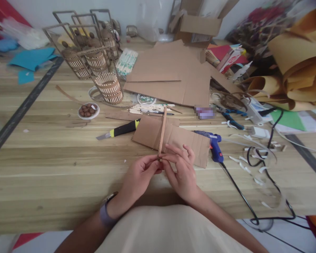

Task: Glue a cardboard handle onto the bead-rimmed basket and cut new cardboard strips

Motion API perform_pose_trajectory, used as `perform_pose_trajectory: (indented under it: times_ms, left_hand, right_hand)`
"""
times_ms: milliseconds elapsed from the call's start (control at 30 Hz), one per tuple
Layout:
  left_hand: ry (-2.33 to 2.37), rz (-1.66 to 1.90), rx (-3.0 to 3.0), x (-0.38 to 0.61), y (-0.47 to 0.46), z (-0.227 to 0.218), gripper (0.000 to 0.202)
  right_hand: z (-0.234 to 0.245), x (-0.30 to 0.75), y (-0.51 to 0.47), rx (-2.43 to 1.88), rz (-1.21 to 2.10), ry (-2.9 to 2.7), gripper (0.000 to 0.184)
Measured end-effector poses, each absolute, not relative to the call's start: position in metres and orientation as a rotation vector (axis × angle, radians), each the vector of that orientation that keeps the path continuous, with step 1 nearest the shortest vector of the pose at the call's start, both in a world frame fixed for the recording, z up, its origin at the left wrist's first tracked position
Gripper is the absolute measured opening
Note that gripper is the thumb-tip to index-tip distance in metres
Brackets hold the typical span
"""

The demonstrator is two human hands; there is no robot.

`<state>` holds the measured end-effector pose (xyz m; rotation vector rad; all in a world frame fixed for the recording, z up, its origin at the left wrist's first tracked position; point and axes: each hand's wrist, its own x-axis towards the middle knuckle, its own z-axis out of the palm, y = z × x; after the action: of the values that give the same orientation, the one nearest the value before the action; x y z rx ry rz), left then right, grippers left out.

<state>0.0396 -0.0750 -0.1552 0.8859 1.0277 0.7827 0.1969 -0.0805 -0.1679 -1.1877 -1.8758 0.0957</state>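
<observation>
Both hands meet just above the near edge of the wooden table [55, 168]. My left hand [138, 177] and my right hand [181, 172] pinch the near end of a thin brown cardboard strip [162, 131] that stands up and leans away from me. Fingers of both hands are closed around its lower end. Behind the strip lies a folded piece of corrugated cardboard [173, 138]. A yellow-and-black utility knife [119, 130] rests to its left, and a blue glue gun [213, 144] lies to its right with its black cord [239, 193] trailing off the table.
Several small stick-and-cardboard baskets [94, 59] stand at the back left. A small dish of brown beads [88, 111] sits near them. Large cardboard sheets [171, 75], an open box [197, 28], rolled brown paper [300, 70], scissors [230, 117] and white strip scraps [252, 165] crowd the right.
</observation>
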Motion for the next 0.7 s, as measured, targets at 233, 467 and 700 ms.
perform_pose_trajectory:
  times_ms: [233,467,700]
  left_hand:
    - [1.0,0.769,0.865,0.0404,-0.0745,-0.1547,0.041]
    - [0.974,0.775,0.834,0.0405,-0.072,-0.1534,0.044]
    - [0.967,0.78,0.814,0.043,-0.0723,-0.1569,0.043]
  right_hand:
    - [-0.1687,0.1988,-0.0795,-1.244,0.151,-1.84,0.017]
    - [-0.1697,0.1962,-0.0808,-1.172,0.107,-1.916,0.017]
    - [-0.1734,0.1947,-0.0811,-1.149,0.065,-1.912,0.024]
